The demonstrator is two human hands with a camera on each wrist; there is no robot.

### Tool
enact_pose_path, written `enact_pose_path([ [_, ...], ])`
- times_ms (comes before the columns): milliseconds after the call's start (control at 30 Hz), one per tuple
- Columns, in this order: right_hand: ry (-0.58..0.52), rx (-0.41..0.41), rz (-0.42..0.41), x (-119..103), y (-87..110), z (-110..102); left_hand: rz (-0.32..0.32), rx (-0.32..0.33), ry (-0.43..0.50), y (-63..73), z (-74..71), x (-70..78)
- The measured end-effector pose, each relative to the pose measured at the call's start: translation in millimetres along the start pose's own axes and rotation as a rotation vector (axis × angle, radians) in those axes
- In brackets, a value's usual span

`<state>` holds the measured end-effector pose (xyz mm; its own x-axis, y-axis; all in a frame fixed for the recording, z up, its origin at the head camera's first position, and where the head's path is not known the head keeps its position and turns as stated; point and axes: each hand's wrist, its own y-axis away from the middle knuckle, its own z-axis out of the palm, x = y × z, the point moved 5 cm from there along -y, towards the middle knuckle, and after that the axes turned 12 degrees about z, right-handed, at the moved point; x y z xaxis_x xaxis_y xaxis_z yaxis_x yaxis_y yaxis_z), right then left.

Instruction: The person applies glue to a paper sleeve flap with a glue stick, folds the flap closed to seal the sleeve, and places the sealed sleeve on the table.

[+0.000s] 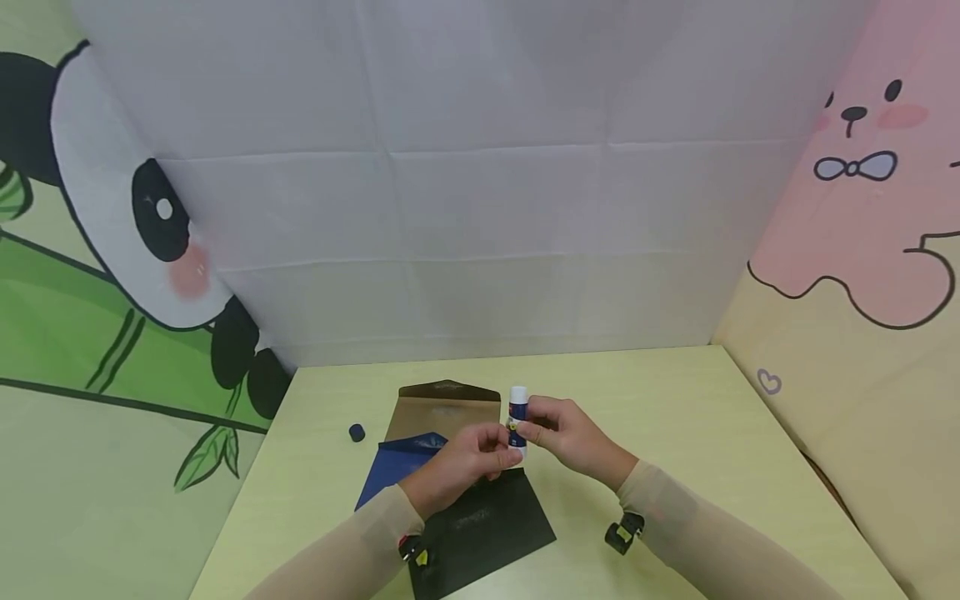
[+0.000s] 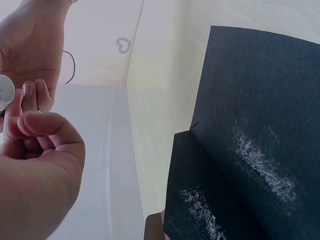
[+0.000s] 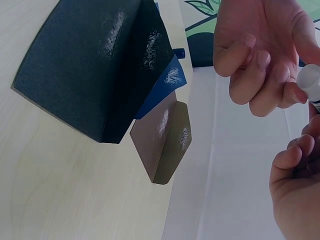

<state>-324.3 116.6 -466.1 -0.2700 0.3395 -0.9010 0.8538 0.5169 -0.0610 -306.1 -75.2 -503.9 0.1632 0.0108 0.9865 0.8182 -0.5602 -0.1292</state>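
A glue stick (image 1: 517, 411) with a blue and white label stands upright between my two hands, its white end up. My right hand (image 1: 577, 437) pinches its middle between thumb and fingers. At the lower white end, my left hand (image 1: 459, 462) grips with thumb and curled fingers. The round white base (image 2: 5, 91) shows at the left edge of the left wrist view. Below my hands lies an open black envelope (image 1: 495, 533), with white glue smears on its flap and body. A blue envelope (image 1: 375, 479) and a brown envelope (image 1: 442, 417) lie partly under it, also smeared.
A small dark blue cap (image 1: 357, 432) lies on the pale wooden table (image 1: 637, 392), left of the envelopes. White cloth (image 1: 480, 208) hangs behind the table. Cartoon-printed walls stand at both sides.
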Motion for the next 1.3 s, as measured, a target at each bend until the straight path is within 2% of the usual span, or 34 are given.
enact_pose_path([
  [367,0.024,0.007,-0.004,-2.4,1.8,3.5,-0.005,0.079,-0.006,0.2,-0.2,-0.9],
  [833,0.05,0.025,-0.016,-1.5,2.1,3.4,-0.003,0.125,-0.022,-2.5,1.6,-4.3],
  [1067,0.039,0.023,-0.03,6.8,2.4,-11.4,-0.041,0.084,-0.053,-14.9,9.4,-5.5],
  [1300,0.019,-0.007,-0.019,17.4,1.1,-25.6,-0.073,-0.021,0.027,-25.7,11.2,-7.3],
])
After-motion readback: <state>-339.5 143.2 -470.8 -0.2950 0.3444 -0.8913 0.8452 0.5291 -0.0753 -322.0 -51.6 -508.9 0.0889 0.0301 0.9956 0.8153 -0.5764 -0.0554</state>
